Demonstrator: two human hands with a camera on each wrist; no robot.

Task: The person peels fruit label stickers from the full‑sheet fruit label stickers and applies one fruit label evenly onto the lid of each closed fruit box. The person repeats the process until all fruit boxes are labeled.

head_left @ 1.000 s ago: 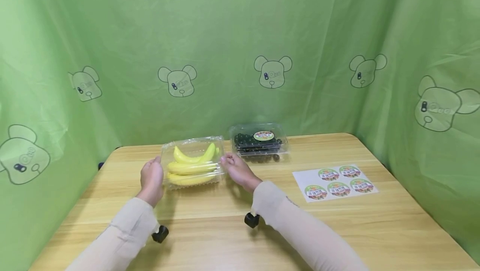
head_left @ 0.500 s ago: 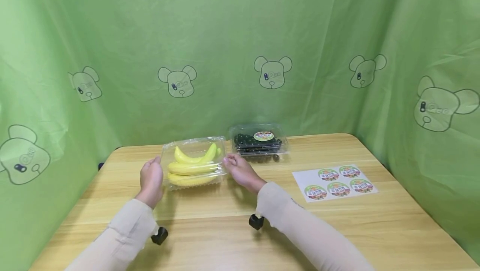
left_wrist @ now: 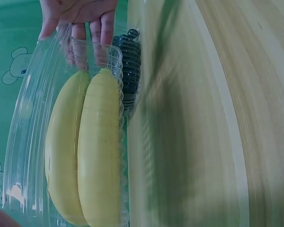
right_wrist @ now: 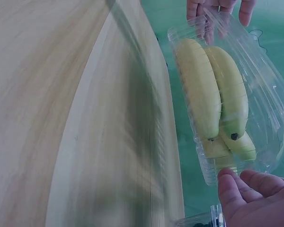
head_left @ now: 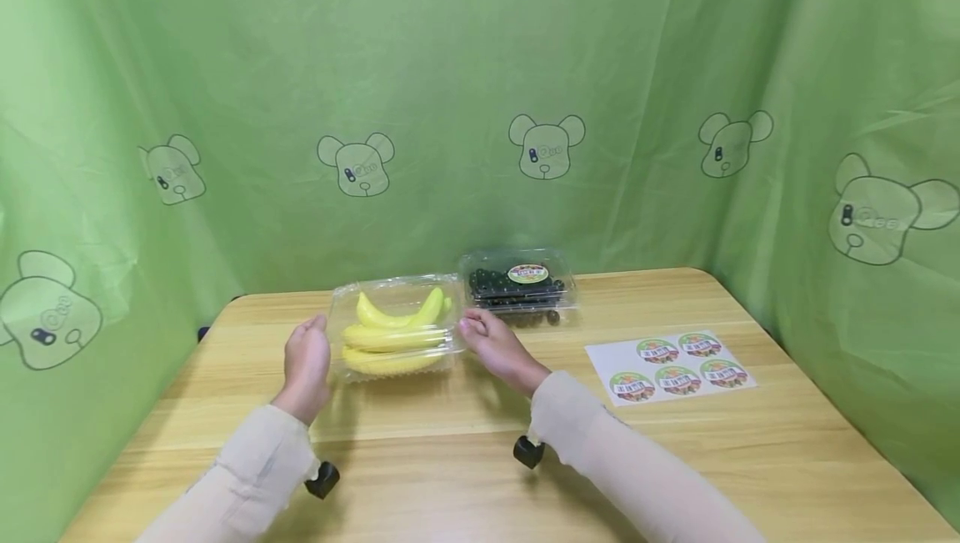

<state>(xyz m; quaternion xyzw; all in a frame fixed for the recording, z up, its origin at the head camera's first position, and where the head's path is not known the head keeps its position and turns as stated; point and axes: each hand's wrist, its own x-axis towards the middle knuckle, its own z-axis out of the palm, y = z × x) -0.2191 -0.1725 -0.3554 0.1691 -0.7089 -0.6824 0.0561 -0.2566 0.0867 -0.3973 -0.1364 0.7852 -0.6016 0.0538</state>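
A clear plastic clamshell box (head_left: 396, 283) with several yellow bananas (head_left: 393, 336) inside is held slightly above the table, tilted. My left hand (head_left: 306, 364) grips its left end, with the thumb upward; in the right wrist view, the fingers of that left hand (right_wrist: 217, 14) reach over the box's far end. My right hand (head_left: 502, 347) holds the opposite end; the right wrist view shows the right hand (right_wrist: 258, 194) with its fingertips at the box's near end. In the left wrist view, two bananas (left_wrist: 99, 146) show through the clear wall.
At the table's back stands another clear clamshell (head_left: 517, 303) of dark round fruit, bearing a round label (head_left: 528, 274). To the right lies a white sheet (head_left: 600, 353) with several round stickers (head_left: 677, 379). A green curtain (head_left: 450, 67) surrounds the wooden table (head_left: 420, 476).
The box of bananas has shifted slightly to the right, with both hands moving along with it. The other clamshell and the sticker sheet have stayed in place.
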